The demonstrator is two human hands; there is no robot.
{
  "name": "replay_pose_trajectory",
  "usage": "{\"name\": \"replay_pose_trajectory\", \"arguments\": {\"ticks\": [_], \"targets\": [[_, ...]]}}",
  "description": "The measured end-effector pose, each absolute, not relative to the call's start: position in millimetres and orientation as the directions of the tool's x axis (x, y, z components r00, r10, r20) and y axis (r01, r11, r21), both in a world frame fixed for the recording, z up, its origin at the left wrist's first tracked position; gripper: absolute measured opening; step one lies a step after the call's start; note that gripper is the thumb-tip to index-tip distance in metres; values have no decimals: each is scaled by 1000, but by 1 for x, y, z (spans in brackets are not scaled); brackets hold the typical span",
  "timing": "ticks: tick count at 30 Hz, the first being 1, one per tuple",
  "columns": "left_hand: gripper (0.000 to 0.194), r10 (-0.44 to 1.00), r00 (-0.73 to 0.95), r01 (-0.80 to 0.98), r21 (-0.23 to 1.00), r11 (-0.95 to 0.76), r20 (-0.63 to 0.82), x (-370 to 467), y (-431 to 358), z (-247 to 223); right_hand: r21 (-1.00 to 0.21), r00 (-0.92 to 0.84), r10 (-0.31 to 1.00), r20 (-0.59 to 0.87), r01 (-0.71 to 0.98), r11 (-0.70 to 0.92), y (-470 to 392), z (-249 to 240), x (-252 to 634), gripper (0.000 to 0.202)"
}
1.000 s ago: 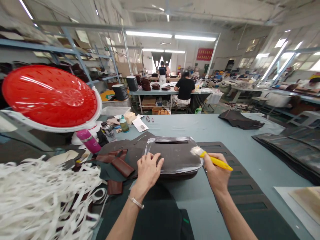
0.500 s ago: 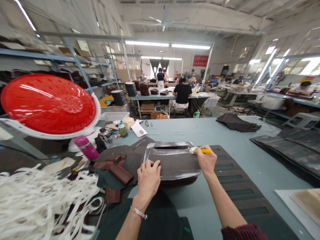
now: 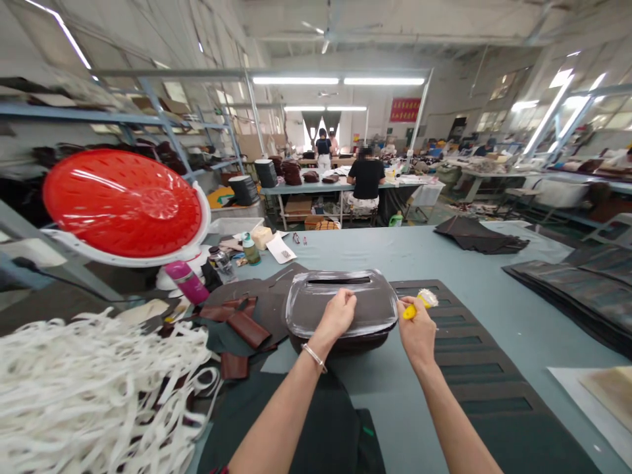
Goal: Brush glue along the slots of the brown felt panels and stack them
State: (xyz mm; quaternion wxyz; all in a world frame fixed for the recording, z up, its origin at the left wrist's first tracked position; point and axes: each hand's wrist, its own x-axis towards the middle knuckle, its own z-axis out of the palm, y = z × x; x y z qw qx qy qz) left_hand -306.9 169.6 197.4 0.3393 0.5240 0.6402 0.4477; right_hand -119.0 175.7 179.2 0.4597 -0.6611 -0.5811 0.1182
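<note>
I am resting my left hand (image 3: 338,315) on the middle of the dark leather panel (image 3: 316,306), which is lying on top of a stack in the centre of the blue-grey table (image 3: 395,247), just in front of me. My left fingers are curled loosely and pressing down on its surface, the knuckles pointing toward the far edge where the long slot (image 3: 338,280) is cut. They are pinching nothing. A whitish wet band is running around the panel's rim.

My right hand (image 3: 417,331) is hanging just off the panel's right edge, above the flat dark pieces (image 3: 474,355) laid out to the right. Its fingers are closed around the yellow brush (image 3: 419,305), whose pale bristles are pointing up and to the right, away from the panel.

The panel is lying with its long axis running left to right, parallel to the slot. It is lying to the left of the brush, and the right rim is the nearest part to the bristles; the left hand is the one already on it, so I judge the brush hand needs only a short move leftward to meet the edge.

To the near left a heap of white strips (image 3: 89,395) is spilling over the table, with brown leather scraps (image 3: 241,327) between it and the panel, and a red basket (image 3: 123,204) is standing farther left.
</note>
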Motion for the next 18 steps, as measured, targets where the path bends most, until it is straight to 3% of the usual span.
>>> {"name": "replay_pose_trajectory", "arguments": {"ticks": [4,8,14,18], "targets": [[32,977,-211,250,967,43,11,-280,178,206,-753,225,841,492,595,282,158,196,-135,30],[41,985,-174,77,997,26,-13,-275,184,211,-775,66,821,567,380,505,137,204,-151,23],[35,991,-132,-137,991,2,-20,-285,150,233,-892,192,886,422,259,369,136,185,-139,22],[22,994,87,-406,913,-28,69,-273,92,272,-943,227,918,325,156,295,136,167,-115,27]]}}
